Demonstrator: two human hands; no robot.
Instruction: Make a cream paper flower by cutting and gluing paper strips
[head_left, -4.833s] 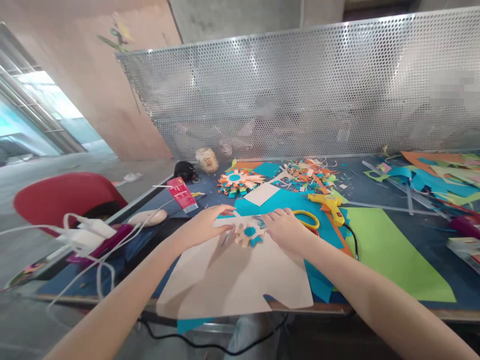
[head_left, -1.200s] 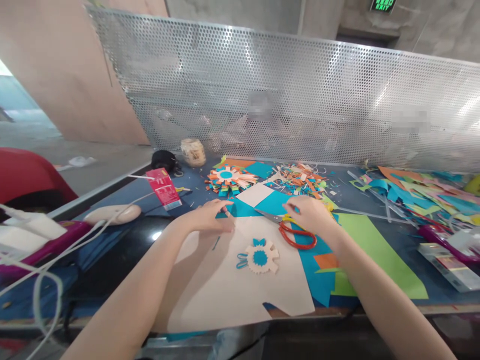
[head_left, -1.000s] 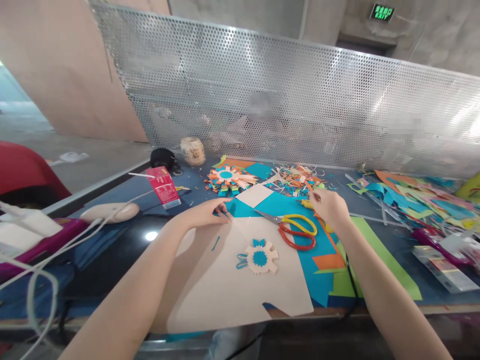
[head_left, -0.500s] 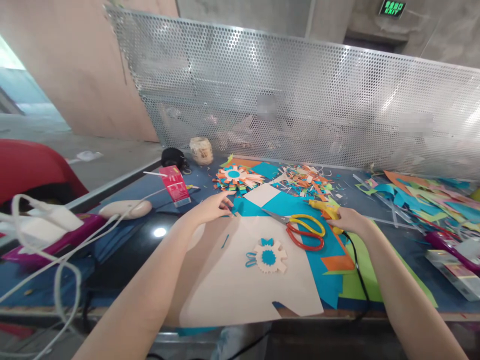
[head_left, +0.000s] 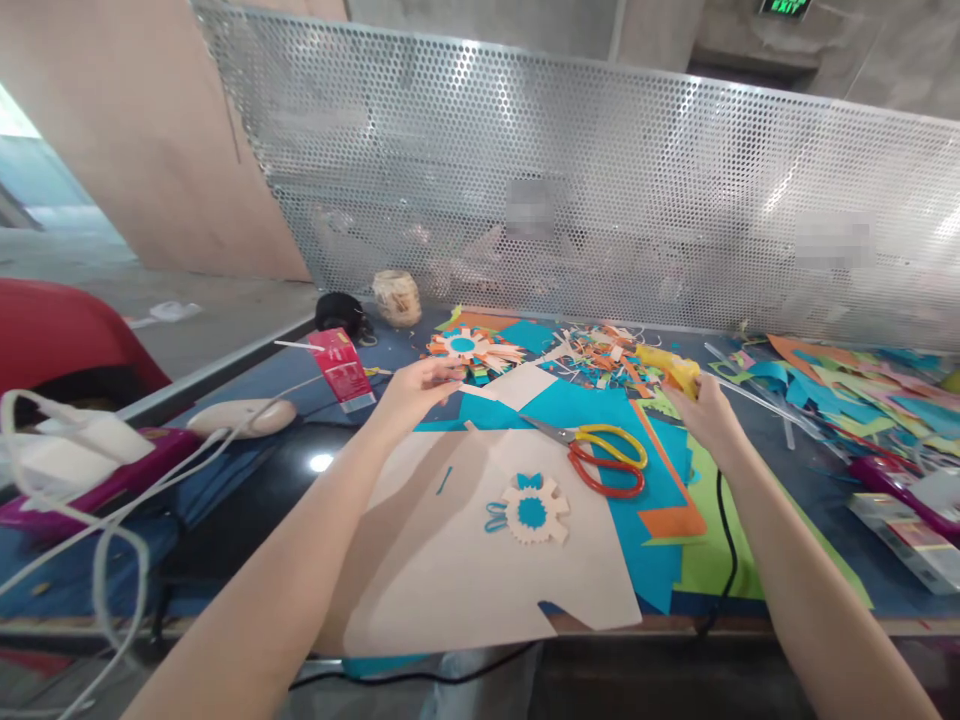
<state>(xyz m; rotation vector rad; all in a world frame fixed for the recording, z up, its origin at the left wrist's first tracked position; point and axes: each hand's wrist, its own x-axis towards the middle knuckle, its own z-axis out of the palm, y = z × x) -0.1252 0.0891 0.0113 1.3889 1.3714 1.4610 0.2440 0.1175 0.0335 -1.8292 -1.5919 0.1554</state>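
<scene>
While your right hand (head_left: 709,420) keeps its fingers wrapped round the yellow glue gun (head_left: 671,365), the gun sits beyond the scissors (head_left: 600,460), to their right. Your left hand (head_left: 416,390), left of the scissors, shows fingers loosely together; a pinch cannot be confirmed. The paper flower (head_left: 534,510) lies just nearer than the scissors.

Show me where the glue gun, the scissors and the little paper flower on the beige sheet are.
glue gun (head_left: 666,361): head view, on its yellow body.
scissors (head_left: 571,440): head view, where the blades meet the handles.
paper flower (head_left: 532,512): head view, on its blue centre.
</scene>
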